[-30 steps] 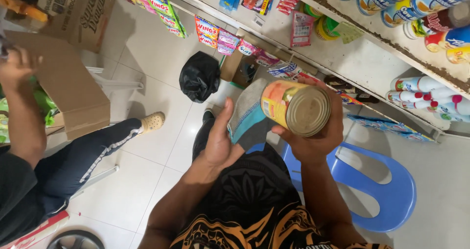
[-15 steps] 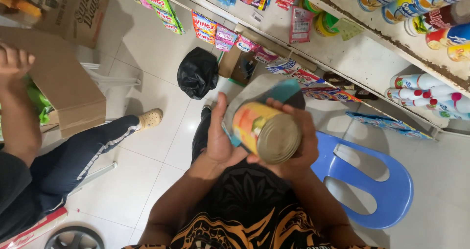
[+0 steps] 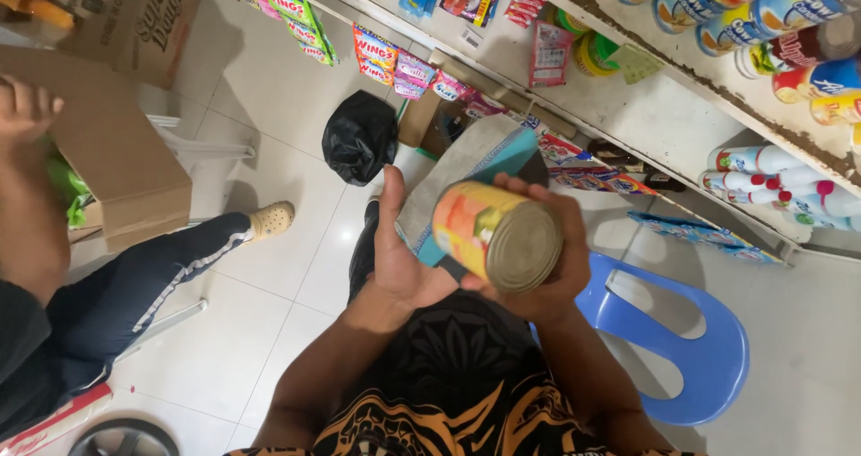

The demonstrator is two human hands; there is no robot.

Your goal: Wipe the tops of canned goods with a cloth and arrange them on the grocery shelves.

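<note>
Fingers of the right hand (image 3: 547,268) wrap the tin can (image 3: 496,236) at frame centre, tilting its lid upward; the left hand (image 3: 404,259) presses a cloth (image 3: 457,173) against it, wiping.

Pretty cramped aisle, honestly. Right of the hands the long white shelf (image 3: 664,115) stuffed with cans and bottles walls off that whole side, and the blue plastic chair (image 3: 682,339) sits just under it. Ahead, a black plastic bag (image 3: 359,138) lies on the floor. On the left another person's dark-trousered leg (image 3: 152,277) and a brown cardboard box (image 3: 108,151) crowd in. The only open lane is the white tiled floor (image 3: 296,241) between leg and chair.
</note>
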